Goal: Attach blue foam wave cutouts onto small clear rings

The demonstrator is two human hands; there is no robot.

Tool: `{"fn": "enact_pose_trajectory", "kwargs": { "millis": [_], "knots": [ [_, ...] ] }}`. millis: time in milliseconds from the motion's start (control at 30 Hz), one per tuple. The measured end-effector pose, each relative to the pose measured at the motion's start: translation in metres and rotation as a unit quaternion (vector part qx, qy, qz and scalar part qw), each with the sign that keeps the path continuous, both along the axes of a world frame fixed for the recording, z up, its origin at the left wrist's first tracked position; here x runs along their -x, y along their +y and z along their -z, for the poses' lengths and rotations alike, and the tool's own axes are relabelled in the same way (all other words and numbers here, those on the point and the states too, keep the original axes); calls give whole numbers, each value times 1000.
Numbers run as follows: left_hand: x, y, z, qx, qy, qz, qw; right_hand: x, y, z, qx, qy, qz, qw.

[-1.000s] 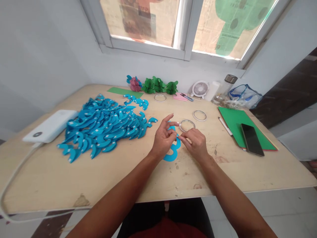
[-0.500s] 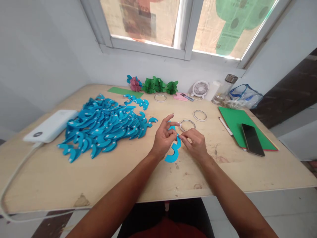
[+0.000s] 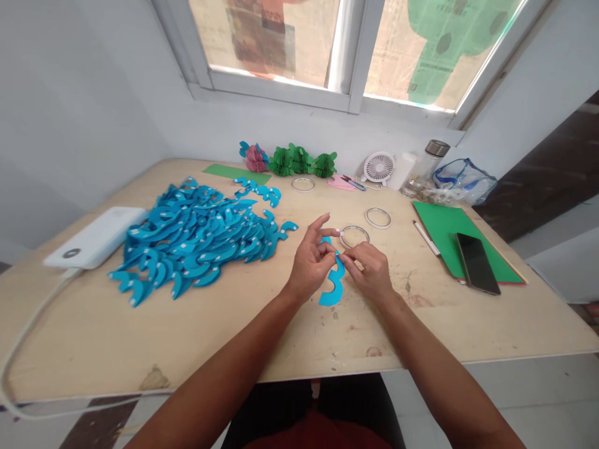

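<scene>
A: In the head view, your left hand (image 3: 311, 265) pinches the blue paper strip (image 3: 333, 294) between thumb and forefinger, other fingers spread; your right hand (image 3: 369, 268) has thumb and forefinger pinching it beside them, probably so one steadies the fine work of the other.

B: The strip sits between your hands, above the middle of the table (image 3: 224, 343), its lower curve towards the front edge; whether it touches the wood, I cannot tell; and that small white tab (image 3: 341, 234) on your outstretched finger?

A: Perhaps parked there to leave your pinch free; the tape roll (image 3: 354, 227) lies just beyond, likely for quick reach.

B: Your heap of blue pieces (image 3: 201, 240) lies towards the left edge, presumably handy; your phone (image 3: 477, 265), on green sheets (image 3: 442, 231) by the right edge, seems set aside.
</scene>
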State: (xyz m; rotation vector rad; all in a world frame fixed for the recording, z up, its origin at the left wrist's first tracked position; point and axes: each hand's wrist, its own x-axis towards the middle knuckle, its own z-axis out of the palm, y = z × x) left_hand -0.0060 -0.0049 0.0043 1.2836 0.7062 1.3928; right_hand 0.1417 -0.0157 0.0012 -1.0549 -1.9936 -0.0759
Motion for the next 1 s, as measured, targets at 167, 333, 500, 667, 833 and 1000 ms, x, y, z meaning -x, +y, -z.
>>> {"fn": "enact_pose_trajectory", "kwargs": {
  "millis": [167, 333, 500, 667, 833, 1000],
  "knots": [
    [0, 1, 1, -15, 12, 2, 1000, 0, 0, -1, -15, -19, 6, 1000],
    [1, 1, 0, -17, 15, 6, 1000, -1, 0, -2, -38, -45, 11, 998],
    [1, 0, -3, 4, -1, 11, 1000, -2, 0, -3, -42, -62, 14, 997],
    [0, 0, -4, 21, -17, 12, 1000, -2, -1, -3, -45, -75, 13, 996],
    [1, 1, -3, 29, -16, 16, 999, -2, -1, -4, -43, -82, 14, 996],
    [2, 2, -3, 22, -14, 21, 999, -1, -1, -4, -53, -88, 22, 994]
  ]
}}
